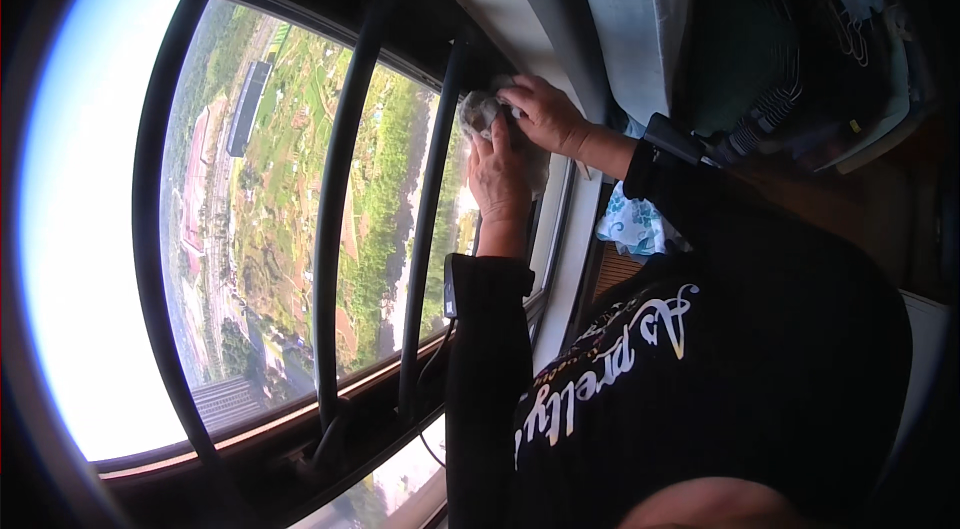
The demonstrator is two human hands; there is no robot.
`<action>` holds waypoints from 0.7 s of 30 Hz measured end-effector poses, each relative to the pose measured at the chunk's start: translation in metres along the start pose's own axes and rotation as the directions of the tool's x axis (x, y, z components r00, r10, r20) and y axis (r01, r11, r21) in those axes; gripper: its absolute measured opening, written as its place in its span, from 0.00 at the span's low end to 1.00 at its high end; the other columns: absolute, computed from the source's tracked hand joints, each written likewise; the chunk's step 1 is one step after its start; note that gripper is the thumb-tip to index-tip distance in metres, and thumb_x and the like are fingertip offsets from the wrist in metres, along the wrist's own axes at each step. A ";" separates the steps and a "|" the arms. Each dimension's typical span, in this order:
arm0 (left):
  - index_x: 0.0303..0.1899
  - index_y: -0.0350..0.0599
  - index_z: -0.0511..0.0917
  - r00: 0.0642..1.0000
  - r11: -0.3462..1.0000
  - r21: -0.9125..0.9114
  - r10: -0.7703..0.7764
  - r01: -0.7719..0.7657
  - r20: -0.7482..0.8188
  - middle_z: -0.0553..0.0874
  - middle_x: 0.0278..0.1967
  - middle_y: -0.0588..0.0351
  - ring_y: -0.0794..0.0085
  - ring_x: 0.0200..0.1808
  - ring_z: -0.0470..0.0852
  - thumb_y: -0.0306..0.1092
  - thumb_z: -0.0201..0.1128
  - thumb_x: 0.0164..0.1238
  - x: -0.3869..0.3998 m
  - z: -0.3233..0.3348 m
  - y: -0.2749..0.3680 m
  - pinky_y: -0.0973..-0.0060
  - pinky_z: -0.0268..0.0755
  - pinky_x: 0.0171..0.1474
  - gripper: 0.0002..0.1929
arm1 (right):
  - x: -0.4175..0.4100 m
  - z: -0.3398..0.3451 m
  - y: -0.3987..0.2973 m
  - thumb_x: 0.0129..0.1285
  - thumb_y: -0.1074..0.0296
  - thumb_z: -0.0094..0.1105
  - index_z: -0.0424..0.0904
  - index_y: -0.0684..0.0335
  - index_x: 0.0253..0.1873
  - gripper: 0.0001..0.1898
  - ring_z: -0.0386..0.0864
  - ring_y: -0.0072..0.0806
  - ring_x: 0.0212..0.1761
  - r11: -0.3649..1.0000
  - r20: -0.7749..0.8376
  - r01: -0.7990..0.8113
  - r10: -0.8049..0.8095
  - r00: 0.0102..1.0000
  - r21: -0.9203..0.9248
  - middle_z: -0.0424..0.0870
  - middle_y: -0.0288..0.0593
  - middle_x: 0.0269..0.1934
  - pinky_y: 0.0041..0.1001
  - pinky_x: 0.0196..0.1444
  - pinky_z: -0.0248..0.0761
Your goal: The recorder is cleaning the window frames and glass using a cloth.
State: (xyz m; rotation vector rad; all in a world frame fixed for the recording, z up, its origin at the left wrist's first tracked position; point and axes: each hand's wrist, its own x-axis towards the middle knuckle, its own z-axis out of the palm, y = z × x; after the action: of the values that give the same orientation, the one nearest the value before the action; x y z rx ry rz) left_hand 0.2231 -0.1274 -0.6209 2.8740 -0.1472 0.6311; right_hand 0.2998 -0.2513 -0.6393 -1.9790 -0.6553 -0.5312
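A bunched grey cloth (pixel 480 111) is pressed near the upper end of a dark window bar (pixel 429 214). My left hand (pixel 501 172) reaches from below, its fingers spread on the cloth; the bar runs just left of it. From the right comes my right hand (pixel 546 114), fingers bent over the cloth's upper right edge. More of the cloth hangs behind the hands, partly hidden by them. Both black sleeves carry a small dark device near the wrist, and a thin cable runs from the left one.
More curved bars (pixel 341 214) cross the window, with fields and buildings far below outside. A light curtain (pixel 622 11) hangs at the upper right. Near my right elbow lies a white and teal patterned fabric (pixel 628 225). Dark hanging items and striped fabric (pixel 757 123) are further right.
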 end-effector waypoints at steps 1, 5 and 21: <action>0.69 0.53 0.59 0.984 0.995 0.011 -0.097 0.096 0.152 0.74 0.56 0.36 0.43 0.53 0.78 0.37 0.61 0.61 0.018 0.005 0.005 0.56 0.72 0.53 0.34 | 0.011 -0.004 0.012 0.52 0.75 0.59 0.77 0.58 0.52 0.20 0.77 0.47 0.51 0.992 -0.047 0.078 -0.083 0.995 -0.101 0.77 0.47 0.48 0.39 0.53 0.73; 0.69 0.53 0.58 0.975 0.982 0.092 -0.179 0.168 0.135 0.77 0.53 0.37 0.43 0.48 0.81 0.37 0.59 0.65 0.031 0.019 0.007 0.55 0.75 0.46 0.31 | 0.023 0.007 0.028 0.51 0.76 0.60 0.77 0.56 0.53 0.21 0.76 0.48 0.49 0.993 0.039 0.101 -0.099 0.994 -0.059 0.78 0.47 0.47 0.39 0.51 0.73; 0.36 0.43 0.75 0.969 0.858 0.457 -0.245 0.235 -0.039 0.81 0.25 0.53 0.57 0.24 0.82 0.32 0.61 0.57 -0.204 -0.101 -0.028 0.64 0.74 0.31 0.07 | -0.146 0.044 -0.144 0.46 0.65 0.69 0.68 0.62 0.66 0.38 0.69 0.51 0.57 0.906 0.325 0.310 -0.397 0.858 0.287 0.65 0.59 0.58 0.40 0.64 0.64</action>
State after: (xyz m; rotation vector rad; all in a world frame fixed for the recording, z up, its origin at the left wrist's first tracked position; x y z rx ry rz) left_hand 0.0012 -0.0672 -0.6221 3.2687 0.4131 0.6601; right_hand 0.1001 -0.1874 -0.6538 -1.7601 -1.2872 -0.2721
